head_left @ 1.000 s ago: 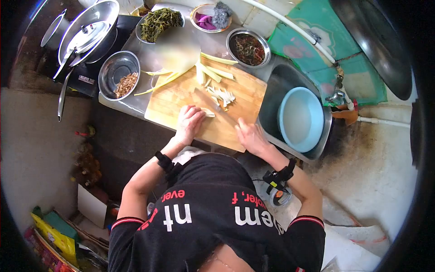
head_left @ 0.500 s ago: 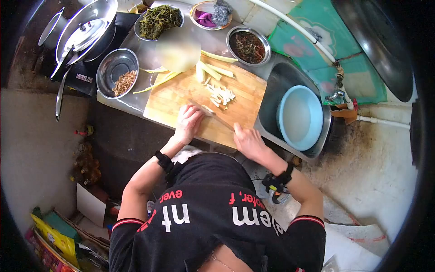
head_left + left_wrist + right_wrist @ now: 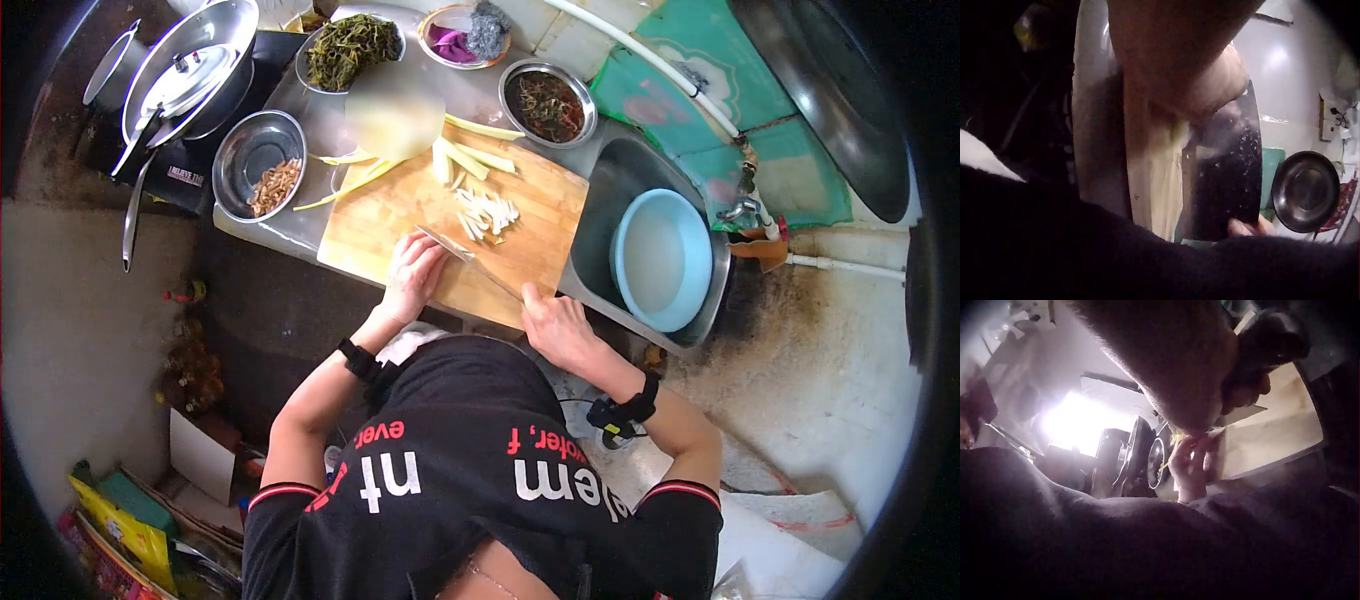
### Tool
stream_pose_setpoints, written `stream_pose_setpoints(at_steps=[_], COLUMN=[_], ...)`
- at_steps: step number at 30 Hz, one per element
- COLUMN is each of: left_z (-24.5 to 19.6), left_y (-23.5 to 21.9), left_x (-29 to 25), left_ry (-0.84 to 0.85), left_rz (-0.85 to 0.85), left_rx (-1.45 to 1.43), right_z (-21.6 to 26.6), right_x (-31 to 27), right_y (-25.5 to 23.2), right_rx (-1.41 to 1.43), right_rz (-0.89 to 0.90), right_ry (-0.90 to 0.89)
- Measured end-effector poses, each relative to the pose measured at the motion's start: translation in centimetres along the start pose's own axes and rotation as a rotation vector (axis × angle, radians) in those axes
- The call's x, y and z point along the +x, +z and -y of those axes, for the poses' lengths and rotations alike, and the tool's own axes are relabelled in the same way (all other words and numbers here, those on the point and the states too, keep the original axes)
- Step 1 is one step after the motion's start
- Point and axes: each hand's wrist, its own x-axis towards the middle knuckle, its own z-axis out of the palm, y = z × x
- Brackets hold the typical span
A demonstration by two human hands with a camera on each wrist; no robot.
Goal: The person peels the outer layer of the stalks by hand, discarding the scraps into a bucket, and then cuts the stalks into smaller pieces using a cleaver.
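My right hand (image 3: 558, 325) grips the handle of a cleaver (image 3: 452, 246) near the right front of the wooden cutting board (image 3: 548, 215). Its broad, wet blade shows in the left wrist view, standing on edge beside the left fingers. Curled fingertips of my left hand (image 3: 412, 278) hold down a pale stalk piece (image 3: 1177, 132) on the board, mostly hidden by the hand and blade. Just beyond the blade lies a small heap of pale cut strips (image 3: 487, 213). Longer pale-green stalks (image 3: 462, 158) rest toward the back of the board.
A steel bowl of small brown pieces (image 3: 275, 187) is left of the board; a bowl of dark greens (image 3: 352, 50) stands behind. Back right is a steel bowl of dark shreds in liquid (image 3: 546, 105). A blue basin (image 3: 663, 262) sits in the sink (image 3: 600, 250) at right.
The cleaver has moved from beside the cut strips back toward my left fingertips, its blade now tilted differently. My right hand has come slightly nearer my body; the left has hardly moved.
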Motion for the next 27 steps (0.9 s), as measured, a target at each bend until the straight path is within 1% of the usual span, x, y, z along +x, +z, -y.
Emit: stream_pose_setpoints(at_steps=[2,5,10,12,13,15,17,19,23,25,27], left_z=[0.3,0.8,0.8,0.7,0.5,0.5,0.5,0.5,0.5,0.6,0.6], left_y=[0.1,0.1,0.1,-0.2,-0.2,-0.2,-0.3,-0.3,-0.2,-0.1,0.1], left_x=[-0.6,-0.8,-1.0,-1.0,-1.0,-0.6,-0.7,-0.7,-0.9,-0.9,-0.8], left_ry=[-0.051,-0.057,-0.027,-0.017,-0.006,0.002,-0.003,0.003,-0.010,-0.017,-0.020], left_rz=[-0.073,-0.056,-0.041,-0.042,-0.042,-0.054,-0.042,-0.041,-0.037,-0.051,-0.067], left_rx=[0.006,0.005,0.063,0.091,0.100,0.111,0.106,0.120,0.130,0.096,0.061], right_z=[-0.1,-0.2,-0.7,-0.7,-0.5,0.3,1.4,2.1,1.5,1.4,0.3], right_x=[0.1,0.2,2.2,3.3,3.4,2.8,1.4,0.3,-0.1,0.4,1.7], right_y=[0.0,0.2,1.6,1.5,1.4,0.2,-0.6,-1.1,-0.2,0.3,2.2], right_rx=[0.013,0.042,0.102,0.092,0.081,0.083,0.093,-0.015,-0.048,0.008,0.018], right_rz=[0.000,0.011,-0.052,-0.090,-0.126,-0.134,-0.132,-0.021,-0.024,-0.038,-0.070], right_ry=[0.015,0.008,-0.032,-0.041,-0.040,-0.058,-0.067,-0.012,-0.029,-0.017,-0.049])
